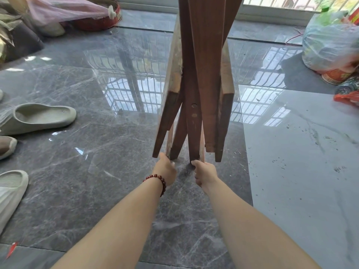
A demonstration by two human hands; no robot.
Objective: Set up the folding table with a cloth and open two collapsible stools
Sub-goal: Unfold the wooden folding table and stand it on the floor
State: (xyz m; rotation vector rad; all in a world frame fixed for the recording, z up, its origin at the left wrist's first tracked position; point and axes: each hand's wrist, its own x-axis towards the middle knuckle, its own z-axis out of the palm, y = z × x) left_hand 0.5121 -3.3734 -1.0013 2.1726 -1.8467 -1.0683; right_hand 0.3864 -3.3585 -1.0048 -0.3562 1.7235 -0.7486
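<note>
I see both arms stretched forward and down toward the folded table (196, 78), a dark wooden frame standing on end on the glossy grey floor (77, 171), its legs bunched together and pointing toward me. My left hand (166, 170), with a red bead bracelet (158, 181) at the wrist, is clenched on the end of one leg at the lower left of the bundle. My right hand (205, 173) is closed on the end of the middle leg just beside it. Both grips are grasping the table; the fingers wrap behind the wood, so I cannot see their tips.

As for containers: a clear plastic bag (330, 41) sits at far right, stuffed with something green and white that I cannot make out, resting on a red-patterned bowl (336, 75). Just beside it lies a red net bag (347, 98), contents unclear. At top left a round red tin (101, 22) is partly covered by pink cloth (66, 8). Pale slippers (42, 117) lie on the floor at left, well apart from the table.
</note>
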